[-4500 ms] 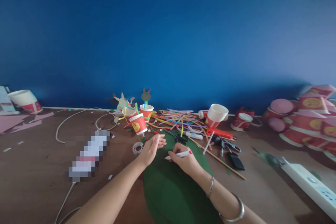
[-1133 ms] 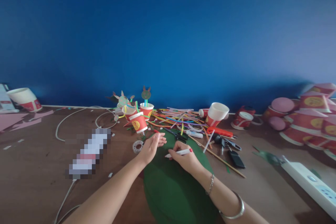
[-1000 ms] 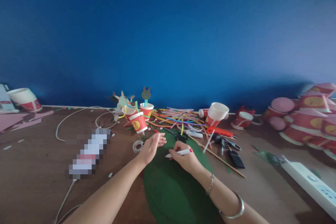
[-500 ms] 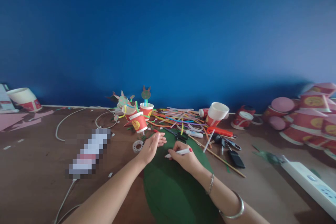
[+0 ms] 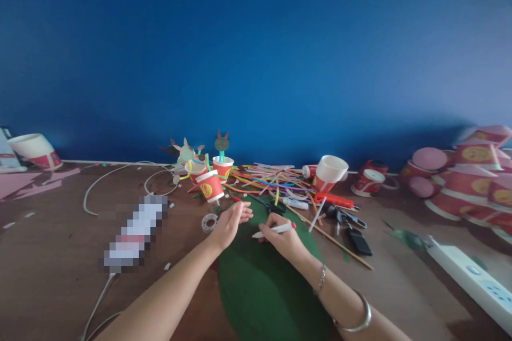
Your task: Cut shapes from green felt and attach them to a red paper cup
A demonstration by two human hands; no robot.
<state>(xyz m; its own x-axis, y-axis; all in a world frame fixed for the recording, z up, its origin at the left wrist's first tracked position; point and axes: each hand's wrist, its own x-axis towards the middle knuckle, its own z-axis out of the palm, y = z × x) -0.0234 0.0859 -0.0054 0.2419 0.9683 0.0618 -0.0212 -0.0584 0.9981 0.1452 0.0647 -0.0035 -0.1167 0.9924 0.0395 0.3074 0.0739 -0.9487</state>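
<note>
White marker (image 5: 279,228) between right-hand fingers (image 5: 273,219)

No words or numbers can be read anywhere. The red paper cups (image 5: 210,187) carry round gold emblems (image 5: 206,190) with markings too small to make out, and the pixelated object (image 5: 134,232) is blurred beyond reading.

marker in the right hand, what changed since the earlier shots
The white marker in the right hand tilted, its red end swinging up and away, tip still over the green sheet. Nothing was taken or let go. The left hand and the scissors stayed as they were.
</note>
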